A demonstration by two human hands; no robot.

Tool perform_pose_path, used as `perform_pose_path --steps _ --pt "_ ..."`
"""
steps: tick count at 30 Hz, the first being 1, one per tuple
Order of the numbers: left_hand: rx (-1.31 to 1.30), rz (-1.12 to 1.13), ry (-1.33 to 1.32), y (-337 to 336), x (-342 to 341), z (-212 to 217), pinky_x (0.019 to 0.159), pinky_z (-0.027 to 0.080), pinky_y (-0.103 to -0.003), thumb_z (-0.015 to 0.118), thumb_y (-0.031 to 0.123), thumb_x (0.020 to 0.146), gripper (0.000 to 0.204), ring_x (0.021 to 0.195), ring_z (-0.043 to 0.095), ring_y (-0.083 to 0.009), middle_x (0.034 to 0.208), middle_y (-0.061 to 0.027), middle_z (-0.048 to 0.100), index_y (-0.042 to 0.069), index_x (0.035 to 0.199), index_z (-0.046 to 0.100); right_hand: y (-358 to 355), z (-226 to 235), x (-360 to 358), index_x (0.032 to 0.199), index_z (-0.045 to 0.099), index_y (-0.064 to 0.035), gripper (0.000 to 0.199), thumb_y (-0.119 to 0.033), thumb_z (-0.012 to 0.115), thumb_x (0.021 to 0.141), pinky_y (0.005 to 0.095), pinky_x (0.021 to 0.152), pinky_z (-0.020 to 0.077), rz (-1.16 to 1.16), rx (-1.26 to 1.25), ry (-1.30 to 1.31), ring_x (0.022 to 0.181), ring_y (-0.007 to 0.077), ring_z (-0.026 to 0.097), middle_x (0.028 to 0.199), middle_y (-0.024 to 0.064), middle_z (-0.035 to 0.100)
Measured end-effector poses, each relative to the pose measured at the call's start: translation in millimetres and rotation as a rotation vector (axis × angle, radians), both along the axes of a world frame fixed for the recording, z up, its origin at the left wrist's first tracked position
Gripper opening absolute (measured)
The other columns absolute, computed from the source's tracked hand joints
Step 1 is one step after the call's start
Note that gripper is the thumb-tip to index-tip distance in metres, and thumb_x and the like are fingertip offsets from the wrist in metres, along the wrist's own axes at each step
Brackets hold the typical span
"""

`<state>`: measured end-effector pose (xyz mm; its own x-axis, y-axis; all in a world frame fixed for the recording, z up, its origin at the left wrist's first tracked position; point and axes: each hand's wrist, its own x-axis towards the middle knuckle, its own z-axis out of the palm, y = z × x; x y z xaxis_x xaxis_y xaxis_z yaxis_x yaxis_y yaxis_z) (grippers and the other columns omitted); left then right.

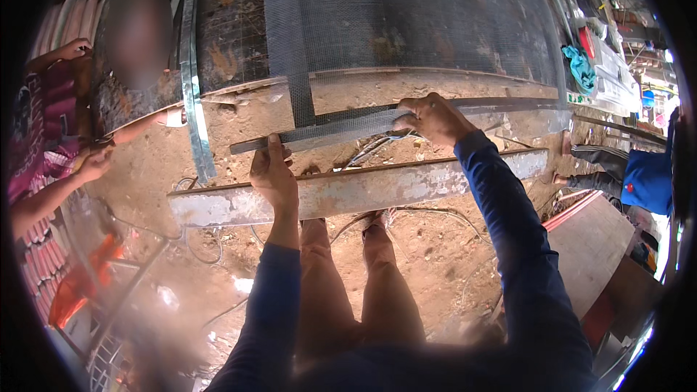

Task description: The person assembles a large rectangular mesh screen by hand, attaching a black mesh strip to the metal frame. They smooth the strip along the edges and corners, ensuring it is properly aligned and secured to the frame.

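A long grey sheet of fine wire mesh [406, 22] hangs down in front of me, its lower edge folded over a dark flat metal bar [319, 134]. My left hand [272, 170] pinches the bar and mesh edge near its left end. My right hand [432, 117] grips the same bar and mesh further right. Just below my hands runs a pale, rust-stained steel angle beam [363, 192], lying across over my legs.
A person in a pink patterned top [43, 131] stands at the left, holding a bent galvanised strip [192, 80]. Another person in blue [646, 178] crouches at the right. Loose wires [210, 247] lie on the dirt ground; an orange bag [80, 283] is at lower left.
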<state>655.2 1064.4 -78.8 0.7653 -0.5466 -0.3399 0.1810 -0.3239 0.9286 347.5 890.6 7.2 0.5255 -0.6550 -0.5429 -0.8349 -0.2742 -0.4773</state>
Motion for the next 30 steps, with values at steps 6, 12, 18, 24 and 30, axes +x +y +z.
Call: perform_pose_path --steps 6,12,18,24,30 --pt "0.057 -0.011 -0.119 -9.0 -5.8 3.3 0.058 0.05 -0.032 0.077 0.046 0.114 0.053 0.063 0.061 -0.0094 0.07 -0.0039 0.071 0.002 0.085 0.074 -25.7 -6.8 11.9 0.153 0.072 -0.0015 0.058 -0.035 0.084 0.108 0.0439 0.118 0.0614 -0.012 0.085 0.114 0.122 0.0345 0.082 0.143 0.0256 0.079" --pt "0.177 -0.052 -0.425 -10.3 -4.5 -16.3 0.064 0.049 -0.044 0.071 0.045 0.117 0.054 0.063 0.057 -0.0257 0.074 -0.0151 0.067 -0.002 0.09 0.072 -22.6 -21.4 13.7 0.151 0.073 -0.0003 0.058 -0.034 0.086 0.106 0.0428 0.12 0.0589 -0.046 0.026 0.074 0.132 0.0354 0.078 0.149 0.0269 0.075" --pt "0.163 -0.143 -0.461 -7.2 3.5 3.9 0.064 0.047 -0.042 0.071 0.049 0.117 0.053 0.064 0.051 -0.024 0.071 -0.0092 0.059 0.0 0.098 0.069 -23.6 -23.7 12.0 0.15 0.073 0.0005 0.063 -0.043 0.083 0.105 0.0466 0.116 0.0595 -0.013 0.026 0.073 0.125 0.0402 0.08 0.141 0.0281 0.078" --pt "0.196 -0.148 -0.943 15.8 18.6 41.3 0.097 0.048 -0.051 0.076 0.043 0.114 0.053 0.117 0.058 -0.0299 0.135 -0.0158 0.064 0.007 0.149 0.058 -17.9 -22.5 9.5 0.148 0.074 0.0002 0.06 -0.04 0.084 0.104 0.0457 0.113 0.0609 0.021 -0.093 0.047 0.122 0.0387 0.081 0.134 0.0275 0.081" --pt "-0.103 -0.75 -1.255 -51.2 -0.4 57.4 0.095 0.051 -0.052 0.071 0.037 0.116 0.035 0.103 0.068 -0.0339 0.111 -0.0165 0.074 0.004 0.11 0.078 -18.3 -36.0 -3.5 0.146 0.076 -0.0019 0.058 -0.041 0.084 0.104 0.0471 0.112 0.061 0.068 -0.15 -0.028 0.121 0.0394 0.081 0.127 0.0272 0.083"
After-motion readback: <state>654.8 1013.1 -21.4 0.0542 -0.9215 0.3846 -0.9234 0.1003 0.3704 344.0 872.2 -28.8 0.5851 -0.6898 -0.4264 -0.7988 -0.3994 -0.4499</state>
